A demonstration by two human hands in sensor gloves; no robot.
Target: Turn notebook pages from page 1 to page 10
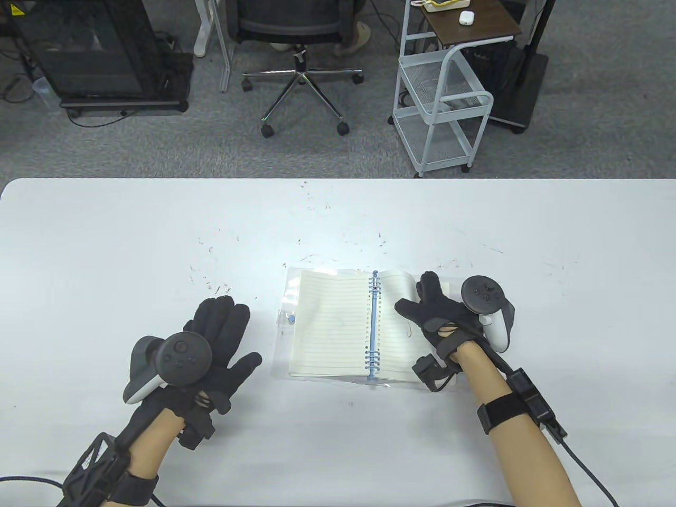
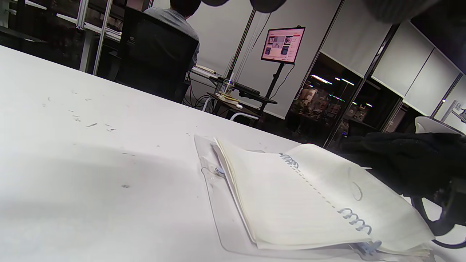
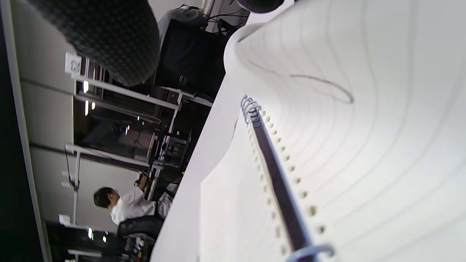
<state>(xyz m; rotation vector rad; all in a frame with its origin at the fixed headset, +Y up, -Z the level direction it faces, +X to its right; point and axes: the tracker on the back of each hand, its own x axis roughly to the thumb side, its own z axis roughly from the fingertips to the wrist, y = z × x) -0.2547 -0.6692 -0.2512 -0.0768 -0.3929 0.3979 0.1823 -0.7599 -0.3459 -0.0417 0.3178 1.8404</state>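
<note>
A white table [image 1: 105, 237] fills the lower frame. Right of its centre a spiral notebook [image 1: 338, 322] lies open on its clear cover. The left hand [image 1: 211, 343], lower left, rests flat with fingers spread, grasping nothing. The right hand [image 1: 443, 317] presses on the right-hand page [image 1: 393, 327]; whether it pinches a sheet I cannot tell.
</note>
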